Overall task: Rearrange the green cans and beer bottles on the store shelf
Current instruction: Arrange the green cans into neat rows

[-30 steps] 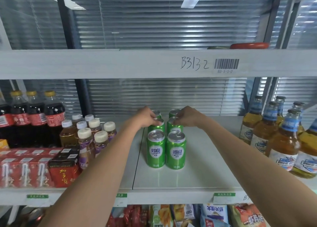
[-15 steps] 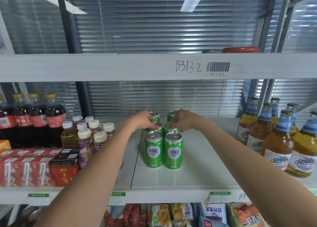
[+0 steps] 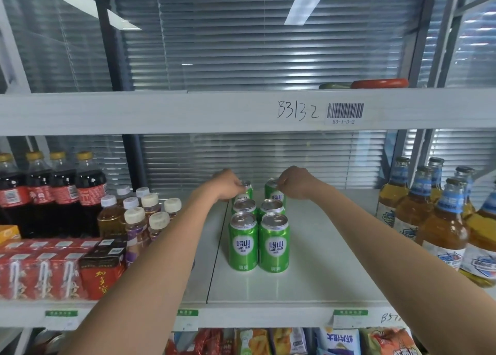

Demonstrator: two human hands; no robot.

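Observation:
Several green cans stand in two columns in the middle of the white shelf point(image 3: 308, 268); the front pair point(image 3: 243, 243) point(image 3: 274, 244) shows its labels. My left hand point(image 3: 226, 184) reaches to the back and pinches the top rim of the rear left can point(image 3: 247, 191). My right hand point(image 3: 294, 182) does the same on the rear right can point(image 3: 274, 194). Both rear cans are upright and stand slightly apart from each other. Amber beer bottles point(image 3: 442, 225) with blue neck labels are grouped at the shelf's right end, away from both hands.
Dark cola bottles point(image 3: 64, 193), small tea bottles with white caps point(image 3: 134, 220) and red drink cartons point(image 3: 43, 271) fill the left part of the shelf. A beam of the upper shelf point(image 3: 188, 111) runs overhead. Snack bags point(image 3: 338, 341) lie on the level below.
Both hands have moved from the middle pair of cans deeper into the shelf onto the tops of the rear pair. The camera has tilted slightly.

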